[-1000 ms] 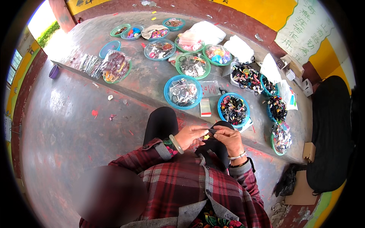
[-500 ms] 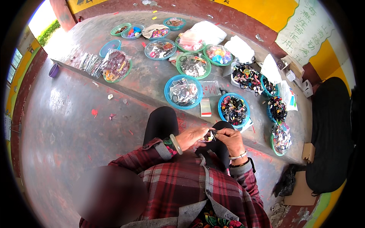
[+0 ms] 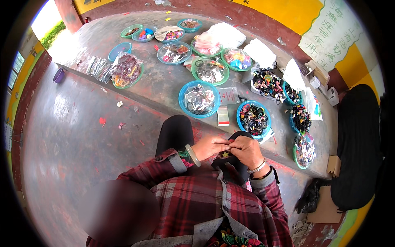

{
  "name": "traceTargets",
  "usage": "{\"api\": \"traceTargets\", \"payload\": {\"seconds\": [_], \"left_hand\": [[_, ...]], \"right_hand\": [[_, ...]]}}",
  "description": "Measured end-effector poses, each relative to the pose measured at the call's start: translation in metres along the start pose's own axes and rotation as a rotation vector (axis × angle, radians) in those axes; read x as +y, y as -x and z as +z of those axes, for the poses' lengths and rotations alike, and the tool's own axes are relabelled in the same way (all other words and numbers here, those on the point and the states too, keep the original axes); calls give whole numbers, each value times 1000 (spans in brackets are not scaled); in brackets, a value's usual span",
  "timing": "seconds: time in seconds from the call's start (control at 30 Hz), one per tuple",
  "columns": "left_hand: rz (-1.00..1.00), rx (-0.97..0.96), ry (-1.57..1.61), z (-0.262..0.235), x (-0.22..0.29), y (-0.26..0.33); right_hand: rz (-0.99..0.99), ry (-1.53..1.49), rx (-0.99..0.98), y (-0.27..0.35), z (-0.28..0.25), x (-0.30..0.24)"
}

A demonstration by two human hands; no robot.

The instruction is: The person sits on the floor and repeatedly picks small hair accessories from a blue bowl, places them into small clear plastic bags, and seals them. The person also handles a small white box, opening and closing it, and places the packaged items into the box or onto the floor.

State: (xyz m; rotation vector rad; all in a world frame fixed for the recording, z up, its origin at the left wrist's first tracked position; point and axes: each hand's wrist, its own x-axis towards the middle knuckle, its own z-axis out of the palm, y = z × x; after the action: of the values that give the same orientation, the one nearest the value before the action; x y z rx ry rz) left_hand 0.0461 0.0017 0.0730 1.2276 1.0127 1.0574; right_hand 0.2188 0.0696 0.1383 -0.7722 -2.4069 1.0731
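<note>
Over my lap, my left hand (image 3: 209,147) and my right hand (image 3: 247,151) meet with fingertips pinched together. Between and under them shows a small hair tie (image 3: 224,154) with yellow and red bits, mostly covered by the fingers. Just beyond my right hand stands a blue basket (image 3: 269,122) full of black hair ties with coloured charms. Farther left, a larger blue basket (image 3: 181,99) holds bagged small pieces. A small white and red box (image 3: 222,116) lies between these two baskets.
Several more baskets stand on the raised concrete step, among them a green basket (image 3: 227,73) and a white tub (image 3: 256,88). The step's edge (image 3: 152,106) runs before my knees. A purple bucket (image 3: 59,75) is far left. Right are a black padded shape (image 3: 357,148) and cardboard (image 3: 325,208).
My right hand has turned, its back now facing up, and its fingers have closed in against the left fingertips. More of the small hair tie is covered now.
</note>
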Motion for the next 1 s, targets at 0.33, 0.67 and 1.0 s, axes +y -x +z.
{"api": "traceTargets", "payload": {"seconds": [0.33,0.67,1.0], "left_hand": [[-123,210,82,2,5,5],[-23,352,190,5,1,6],[-81,339,371,12,12,8]], "right_hand": [[215,-148,82,0,10,8],[215,-262,49,1,3,1],[210,-269,125,2,9,11]]}}
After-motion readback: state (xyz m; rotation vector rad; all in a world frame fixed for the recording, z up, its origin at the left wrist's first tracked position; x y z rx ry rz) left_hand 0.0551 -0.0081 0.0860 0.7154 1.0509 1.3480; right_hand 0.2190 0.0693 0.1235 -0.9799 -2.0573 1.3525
